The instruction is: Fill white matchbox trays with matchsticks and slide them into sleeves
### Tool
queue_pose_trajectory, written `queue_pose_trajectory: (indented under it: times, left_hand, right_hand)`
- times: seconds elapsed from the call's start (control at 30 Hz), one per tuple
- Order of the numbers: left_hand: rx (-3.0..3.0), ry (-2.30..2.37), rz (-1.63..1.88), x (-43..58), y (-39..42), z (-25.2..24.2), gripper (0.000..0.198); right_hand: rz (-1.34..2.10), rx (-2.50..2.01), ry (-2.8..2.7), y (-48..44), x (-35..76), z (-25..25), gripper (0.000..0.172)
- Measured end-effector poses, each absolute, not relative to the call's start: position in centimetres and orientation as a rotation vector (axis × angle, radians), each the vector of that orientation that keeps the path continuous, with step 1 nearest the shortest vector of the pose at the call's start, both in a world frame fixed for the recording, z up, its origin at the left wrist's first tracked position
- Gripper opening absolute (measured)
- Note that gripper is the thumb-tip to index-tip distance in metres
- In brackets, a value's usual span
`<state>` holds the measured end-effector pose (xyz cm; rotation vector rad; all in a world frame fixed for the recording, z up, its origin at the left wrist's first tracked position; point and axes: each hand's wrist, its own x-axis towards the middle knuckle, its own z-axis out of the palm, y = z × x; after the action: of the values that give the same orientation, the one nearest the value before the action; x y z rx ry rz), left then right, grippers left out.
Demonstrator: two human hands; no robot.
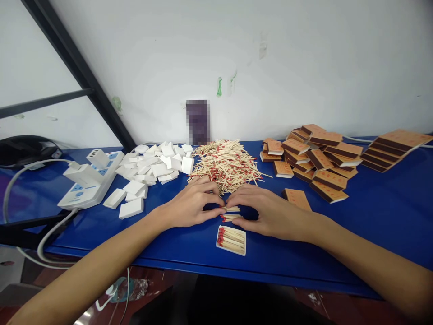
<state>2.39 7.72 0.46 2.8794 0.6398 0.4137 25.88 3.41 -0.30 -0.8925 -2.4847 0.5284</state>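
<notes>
My left hand (199, 201) is closed, its thumb and forefinger pinched at the red-headed end of a small row of matches (232, 209). Curved around the right side of these matches is my right hand (267, 210); its fingertips are at their upper side and its thumb touches the tail end of a second short row (230, 217). Just below lies a white matchbox tray (245, 250) filled with matches, heads to the left. Beyond both hands rises a large loose heap of matches (230, 164), partly hidden by my fingers.
White empty trays (158, 164) are piled at the left, beside a white power strip (101, 187) with plugged-in chargers. Orange matchbox sleeves (321, 158) lie heaped at the right, with a neat stack (392, 149) farther right. A wall (304, 67) stands behind the blue table (169, 250).
</notes>
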Motion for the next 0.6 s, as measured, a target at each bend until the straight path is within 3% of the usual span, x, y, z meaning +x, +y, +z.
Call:
queue_pose_trajectory:
  times: [0.33, 0.6]
  left_hand:
    - [2.910, 0.647, 0.452, 2.6, 7.5, 0.5, 0.027]
    - [2.892, 0.829, 0.291, 3.5, 6.5, 0.9, 0.013]
  right_hand:
    - [0.427, -0.882, -2.396, 3.9, 25.1, -1.7, 0.011]
    - [0.345, -0.990, -2.479, 3.3, 24.5, -1.2, 0.013]
